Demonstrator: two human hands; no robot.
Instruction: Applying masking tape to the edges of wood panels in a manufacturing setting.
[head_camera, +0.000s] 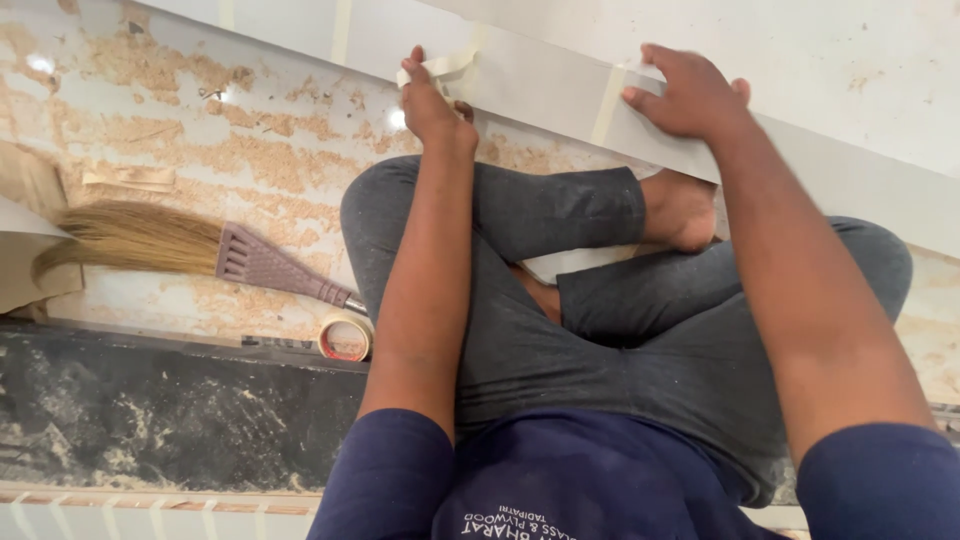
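Note:
A long pale grey panel (540, 85) runs diagonally across the top, with strips of beige masking tape (607, 105) stuck across its edge. My left hand (432, 100) pinches a loose piece of tape (440, 66) against the panel's edge. My right hand (688, 95) presses flat on the panel with fingers curled over its edge, next to a tape strip. I sit cross-legged on the floor in grey trousers, one bare foot (680, 210) under the panel.
A hand broom (170, 245) with straw bristles and a mauve handle lies on the sawdust-covered tile floor at left. A roll of masking tape (345, 336) sits beside my knee. A dark stone slab (150, 410) runs along the lower left.

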